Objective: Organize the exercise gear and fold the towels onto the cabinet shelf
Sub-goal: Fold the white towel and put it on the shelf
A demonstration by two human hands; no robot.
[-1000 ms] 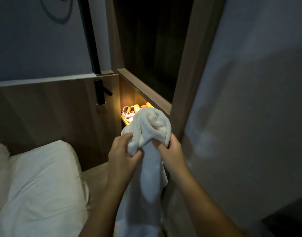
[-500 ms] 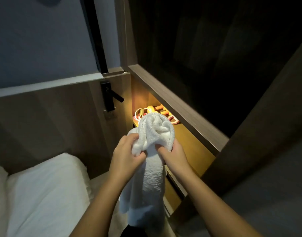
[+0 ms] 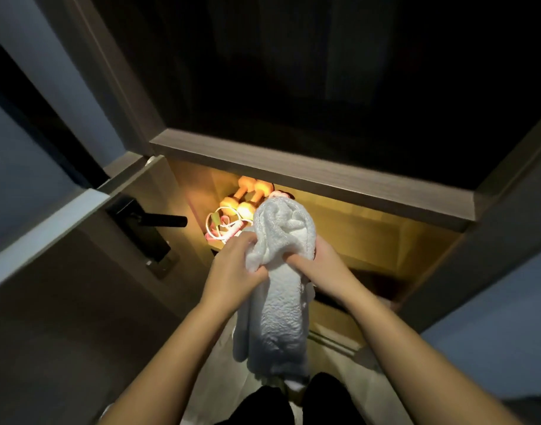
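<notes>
At the far left a black lever handle (image 3: 154, 223) on a black plate sticks out from a dim wood-grain panel, below a pale grey wall.

To its right, a warm-lit wooden cabinet shelf (image 3: 376, 237) opens under a thick grey-brown wooden ledge (image 3: 309, 176), with a dark compartment above. At the shelf's left end lie two orange dumbbells (image 3: 247, 199), side by side. Just in front of them is a tangle of pink and white elastic bands (image 3: 221, 228); what each piece is cannot be told.

The left hand (image 3: 235, 271) comes up from the lower left. Its fingers (image 3: 247, 240) are curled tight into the left side of a white fluffy terry towel (image 3: 281, 289), clenching a bunch of the cloth.

The towel is held in the air in front of the shelf opening. Its rounded, bunched top covers part of the bands and the near dumbbell ends, while the long remainder hangs straight down between the forearms toward dark trousers (image 3: 324, 397) at the bottom edge. Whether the top touches the shelf cannot be told.

The right hand (image 3: 322, 262) grasps the towel's right side, thumb pressed into the pile, the other fingers hidden behind the cloth.
</notes>
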